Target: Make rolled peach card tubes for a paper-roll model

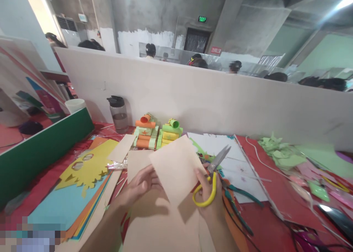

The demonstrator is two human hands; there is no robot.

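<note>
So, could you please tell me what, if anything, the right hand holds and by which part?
The right hand holds the raised beige paper by its right corner and the scissors by their yellow handles.

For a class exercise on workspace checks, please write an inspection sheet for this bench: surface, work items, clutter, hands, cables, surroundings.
Surface: red tabletop, largely covered.
Work items: beige sheet, raised; yellow-handled scissors, blades pointing away.
Clutter: green paper scraps and phone at right.
Hands: left hand loosely open at the sheet's edge, contact unclear; right hand holds sheet and scissors.
Cables: white cord and black cord at right.
Surroundings: white partition; heads beyond it.
</note>
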